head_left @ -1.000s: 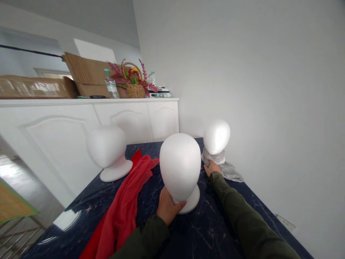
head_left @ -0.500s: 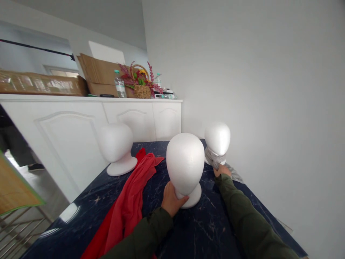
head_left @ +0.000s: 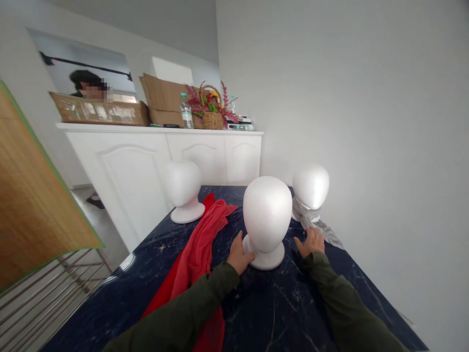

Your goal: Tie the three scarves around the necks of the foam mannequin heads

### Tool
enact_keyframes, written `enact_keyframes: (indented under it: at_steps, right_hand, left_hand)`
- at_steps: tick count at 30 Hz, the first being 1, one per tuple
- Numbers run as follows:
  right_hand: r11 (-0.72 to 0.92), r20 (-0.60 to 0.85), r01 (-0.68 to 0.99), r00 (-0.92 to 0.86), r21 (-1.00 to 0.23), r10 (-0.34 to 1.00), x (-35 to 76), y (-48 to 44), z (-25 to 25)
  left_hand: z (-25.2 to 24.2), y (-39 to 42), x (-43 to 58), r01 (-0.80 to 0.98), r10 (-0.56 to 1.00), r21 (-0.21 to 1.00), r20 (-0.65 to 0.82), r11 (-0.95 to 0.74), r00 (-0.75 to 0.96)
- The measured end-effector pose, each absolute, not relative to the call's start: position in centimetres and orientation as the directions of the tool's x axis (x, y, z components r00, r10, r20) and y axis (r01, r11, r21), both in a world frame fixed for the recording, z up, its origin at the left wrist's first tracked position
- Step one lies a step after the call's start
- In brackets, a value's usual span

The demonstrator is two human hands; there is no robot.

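Note:
A plain white foam mannequin head (head_left: 267, 214) stands upright on the table in front of me. My left hand (head_left: 239, 256) is at the left side of its base, thumb and fingers apart, with the thumb against the base or just in front of it. Behind it to the right stands another white head (head_left: 311, 186) with a grey scarf (head_left: 308, 215) around its neck. The scarf's loose end trails to the right. My right hand (head_left: 310, 242) is spread open just in front of this scarf; whether the fingertips touch it I cannot tell.
Red scarves (head_left: 201, 248) lie lengthwise on the dark marbled table (head_left: 282, 308). A third white head (head_left: 184, 188) stands at the back left. Behind are a white cabinet (head_left: 128, 168) with boxes, bottles and a flower basket (head_left: 212, 120), and a person (head_left: 87, 83).
My right hand has let go of the grey scarf and opened. My left hand has loosened from the middle head's neck. The view has swung left, bringing a person into sight.

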State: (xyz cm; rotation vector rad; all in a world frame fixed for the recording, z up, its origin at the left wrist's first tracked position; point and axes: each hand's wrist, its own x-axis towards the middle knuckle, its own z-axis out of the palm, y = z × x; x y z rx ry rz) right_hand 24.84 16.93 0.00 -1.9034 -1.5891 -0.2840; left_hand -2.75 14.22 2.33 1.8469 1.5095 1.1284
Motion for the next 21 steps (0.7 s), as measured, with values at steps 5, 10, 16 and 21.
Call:
enact_keyframes:
  at_steps: [5, 10, 16, 21]
  right_hand:
    - [0.192, 0.53, 0.889, 0.065, -0.415, 0.846, 20.8, 12.1, -0.2]
    - [0.362, 0.559, 0.778, -0.017, -0.513, 0.829, 16.7, 6.4, -0.4]
    - [0.467, 0.515, 0.62, -0.117, -0.631, 0.85, 12.8, 0.5, -0.9]
    - [0.413, 0.383, 0.425, -0.158, -0.805, 0.91, 9.9, -0.3, 1.2]
  left_hand:
    - [5.9, 15.1, -10.8, 0.747, 0.934, 0.644, 0.346, -0.168, -0.088]
    - [5.7, 15.9, -16.2, 0.795, 0.949, 0.591, 0.151, 0.137, -0.276]
    - [7.8, 14.6, -17.0, 0.727, 0.939, 0.685, 0.22, 0.046, -0.266]
    - [12.5, 12.1, -16.2, 0.565, 0.922, 0.823, 0.261, -0.058, -0.286]
